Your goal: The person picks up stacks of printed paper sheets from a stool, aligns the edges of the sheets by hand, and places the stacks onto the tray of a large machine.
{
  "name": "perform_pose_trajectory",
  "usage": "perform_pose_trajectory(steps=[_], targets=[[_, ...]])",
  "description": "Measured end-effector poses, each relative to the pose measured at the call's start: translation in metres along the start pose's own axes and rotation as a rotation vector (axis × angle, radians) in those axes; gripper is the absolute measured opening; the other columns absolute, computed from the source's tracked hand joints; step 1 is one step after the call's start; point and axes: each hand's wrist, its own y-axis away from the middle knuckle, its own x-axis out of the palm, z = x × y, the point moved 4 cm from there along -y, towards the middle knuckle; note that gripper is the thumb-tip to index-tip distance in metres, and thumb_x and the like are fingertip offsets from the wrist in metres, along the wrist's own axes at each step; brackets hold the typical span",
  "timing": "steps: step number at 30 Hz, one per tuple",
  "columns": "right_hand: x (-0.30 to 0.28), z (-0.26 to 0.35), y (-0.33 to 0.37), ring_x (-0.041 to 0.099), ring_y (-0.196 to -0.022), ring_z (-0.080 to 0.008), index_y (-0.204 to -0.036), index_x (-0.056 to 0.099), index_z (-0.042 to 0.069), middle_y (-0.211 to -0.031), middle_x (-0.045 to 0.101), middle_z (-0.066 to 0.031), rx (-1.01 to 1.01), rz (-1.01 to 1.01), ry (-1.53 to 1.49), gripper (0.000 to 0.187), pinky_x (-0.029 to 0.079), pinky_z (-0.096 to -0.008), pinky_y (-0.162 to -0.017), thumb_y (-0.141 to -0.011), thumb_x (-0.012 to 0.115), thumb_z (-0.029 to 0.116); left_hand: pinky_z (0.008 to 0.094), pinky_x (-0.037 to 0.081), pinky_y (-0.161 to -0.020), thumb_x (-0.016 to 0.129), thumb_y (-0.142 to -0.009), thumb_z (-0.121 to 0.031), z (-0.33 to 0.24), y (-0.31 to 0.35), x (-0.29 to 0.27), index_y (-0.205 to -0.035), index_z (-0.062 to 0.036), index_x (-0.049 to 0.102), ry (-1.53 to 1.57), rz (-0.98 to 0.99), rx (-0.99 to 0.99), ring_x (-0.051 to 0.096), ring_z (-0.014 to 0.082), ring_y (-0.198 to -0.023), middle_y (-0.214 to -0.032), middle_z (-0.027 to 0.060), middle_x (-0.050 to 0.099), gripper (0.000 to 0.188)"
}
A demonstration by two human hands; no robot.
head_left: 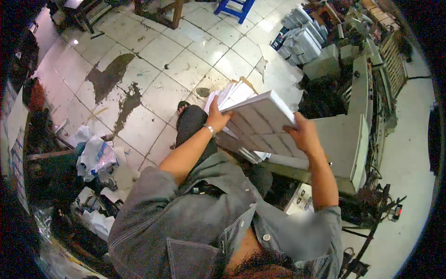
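A thick stack of paper [262,122], its top face marked with grey panels, is tilted in front of my body between both hands. My left hand [218,117] closes on its left edge, and a bracelet shows on that wrist. On the opposite edge, my right hand [304,133] grips with bent fingers. Just beyond the held stack, more white paper stacks [238,93] lie close to my left hand. Further loose paper edges [251,153] show below it, partly hidden.
To my right stands a grey machine with a flat bed [337,139]. Wrapped paper bundles [302,39] are piled at the far right. Crumpled plastic and paper [96,158] lie at the left. A blue stool [236,9] stands on the stained tile floor [158,88].
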Motion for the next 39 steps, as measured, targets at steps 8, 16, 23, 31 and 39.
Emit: perform_pose_trajectory(steps=[8, 16, 23, 31, 39], targets=[[-0.140, 0.036, 0.048, 0.063, -0.079, -0.0193, -0.107, 0.059, 0.002, -0.087, 0.067, -0.0114, 0.168, -0.210, -0.315, 0.041, 0.051, -0.0325, -0.069, -0.071, 0.075, 0.014, 0.0339, 0.017, -0.111, 0.074, -0.070, -0.007, 0.027, 0.014, 0.012, -0.143, -0.0071, -0.018, 0.748, 0.133, -0.212, 0.010, 0.0313, -0.139, -0.151, 0.0220, 0.004, 0.117], [-0.255, 0.055, 0.124, 0.064, -0.079, -0.0179, -0.108, 0.060, -0.001, -0.092, 0.067, -0.0097, 0.448, -0.613, -0.236, 0.046, 0.052, -0.0313, -0.072, -0.067, 0.076, 0.013, 0.0379, 0.038, -0.098, 0.055, -0.086, -0.008, -0.091, 0.017, 0.023, -0.124, -0.0063, 0.039, -0.100, 0.654, 0.374, 0.046, 0.0272, -0.118, -0.126, 0.0111, 0.048, 0.042], [-0.285, -0.011, 0.220, 0.061, -0.072, -0.0123, -0.106, 0.059, -0.002, -0.087, 0.065, -0.0074, 0.493, -0.759, -0.349, 0.035, 0.048, -0.0245, -0.067, -0.077, 0.067, 0.014, 0.0359, 0.035, -0.101, 0.028, -0.100, -0.019, -0.199, 0.015, 0.060, -0.127, 0.0003, 0.040, 0.206, 0.564, 0.540, 0.046, 0.0263, -0.115, -0.127, 0.0136, 0.048, 0.035], [-0.252, -0.109, 0.368, 0.064, -0.077, -0.0168, -0.107, 0.060, -0.001, -0.092, 0.066, -0.0088, 0.587, -1.105, -0.506, 0.038, 0.050, -0.0300, -0.071, -0.080, 0.070, 0.024, 0.0322, 0.042, -0.087, 0.044, -0.097, -0.032, -0.404, 0.033, 0.125, -0.116, 0.0044, 0.050, 0.517, 0.675, 0.499, 0.053, 0.0214, -0.101, -0.110, 0.0143, 0.058, 0.041], [-0.231, -0.197, 0.432, 0.062, -0.081, -0.0176, -0.105, 0.060, -0.002, -0.095, 0.066, -0.0098, 0.510, -1.565, -0.442, 0.037, 0.048, -0.0302, -0.074, -0.081, 0.071, 0.023, 0.0289, 0.042, -0.076, 0.050, -0.095, -0.034, -0.561, 0.069, 0.221, -0.105, 0.0004, 0.055, 0.515, 0.733, 0.869, 0.052, 0.0136, -0.084, -0.091, 0.0072, 0.061, 0.036]])
